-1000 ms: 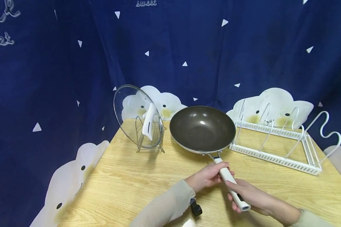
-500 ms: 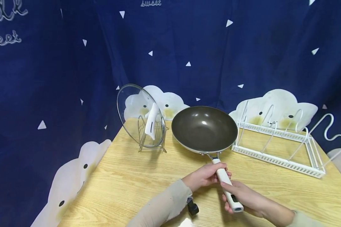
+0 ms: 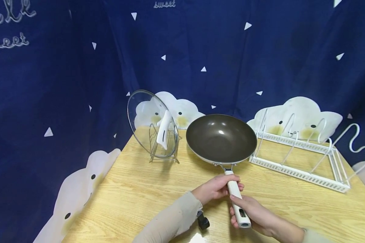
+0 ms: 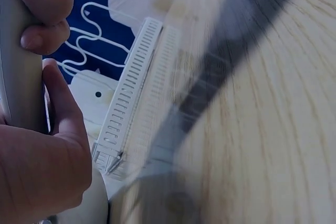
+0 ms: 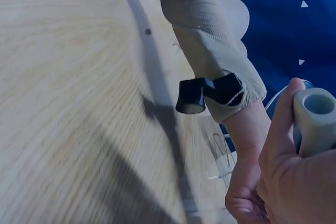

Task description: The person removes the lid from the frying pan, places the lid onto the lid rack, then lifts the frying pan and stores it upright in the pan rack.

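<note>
Both my hands grip the pan's handle.
My left hand [image 3: 216, 187] and right hand [image 3: 251, 214] wrap the handle [image 3: 235, 199], steadying the heavy pan [image 3: 221, 138] at 12 o'clock.

Glass lid [image 3: 150, 123] in stand — white rack [image 3: 304, 158] nr.

my left grip [image 4: 37, 166] curls round the pale pan handle [image 4: 16, 87] at nine o'clock; the white rack [image 4: 131, 87] lies on the bench [image 4: 273, 129] toward eleven.
</note>
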Demonstrator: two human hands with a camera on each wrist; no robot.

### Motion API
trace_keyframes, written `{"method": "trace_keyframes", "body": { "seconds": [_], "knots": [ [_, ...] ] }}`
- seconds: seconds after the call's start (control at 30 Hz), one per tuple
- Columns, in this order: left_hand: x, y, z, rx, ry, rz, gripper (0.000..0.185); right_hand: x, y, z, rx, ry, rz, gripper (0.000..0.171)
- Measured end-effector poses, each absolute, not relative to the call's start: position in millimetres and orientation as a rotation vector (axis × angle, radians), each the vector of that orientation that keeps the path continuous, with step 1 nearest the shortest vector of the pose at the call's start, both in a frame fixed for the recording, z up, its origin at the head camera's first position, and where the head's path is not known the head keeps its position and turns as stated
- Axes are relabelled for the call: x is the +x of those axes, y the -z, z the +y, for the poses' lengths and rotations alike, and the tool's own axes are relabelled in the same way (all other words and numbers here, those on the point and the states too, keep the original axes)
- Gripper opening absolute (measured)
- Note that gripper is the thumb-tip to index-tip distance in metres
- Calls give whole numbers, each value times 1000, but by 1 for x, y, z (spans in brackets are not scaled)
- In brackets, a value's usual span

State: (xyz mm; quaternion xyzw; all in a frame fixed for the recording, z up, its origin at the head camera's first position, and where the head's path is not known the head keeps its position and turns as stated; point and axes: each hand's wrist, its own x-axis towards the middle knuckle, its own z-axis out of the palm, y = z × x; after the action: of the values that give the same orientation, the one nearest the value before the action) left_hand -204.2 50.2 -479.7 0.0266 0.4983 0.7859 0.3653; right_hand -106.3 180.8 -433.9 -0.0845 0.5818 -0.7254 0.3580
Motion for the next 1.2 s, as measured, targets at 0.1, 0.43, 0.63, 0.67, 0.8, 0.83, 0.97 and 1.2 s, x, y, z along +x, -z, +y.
{"method": "trace_keyframes", "body": {
  "seconds": [0.1,0.43,0.63,0.67,0.8,0.83,0.97,1.2],
  "knots": [
    [-205,481,48,69,-2026,1222,8,-104,436,177,-217,1901,1490,32],
    [-207,484,40,79,-2037,1066,9,-102,438,161,-92,2011,1419,42],
    [-208,484,37,108,-2038,1062,10,-102,438,154,-84,2050,1388,38],
    [-208,484,36,110,-2035,1055,11,-102,438,153,-84,2055,1385,37],
    [-210,483,35,119,-2035,1051,13,-102,438,150,-68,2064,1385,34],
    [-210,483,35,121,-2036,1051,13,-102,437,149,-60,2064,1389,33],
    [-210,482,35,92,-2055,1050,7,-103,437,147,-19,2069,1375,27],
    [-211,481,39,35,-2051,1110,14,-102,437,141,99,2096,1397,26]
  ]
}}
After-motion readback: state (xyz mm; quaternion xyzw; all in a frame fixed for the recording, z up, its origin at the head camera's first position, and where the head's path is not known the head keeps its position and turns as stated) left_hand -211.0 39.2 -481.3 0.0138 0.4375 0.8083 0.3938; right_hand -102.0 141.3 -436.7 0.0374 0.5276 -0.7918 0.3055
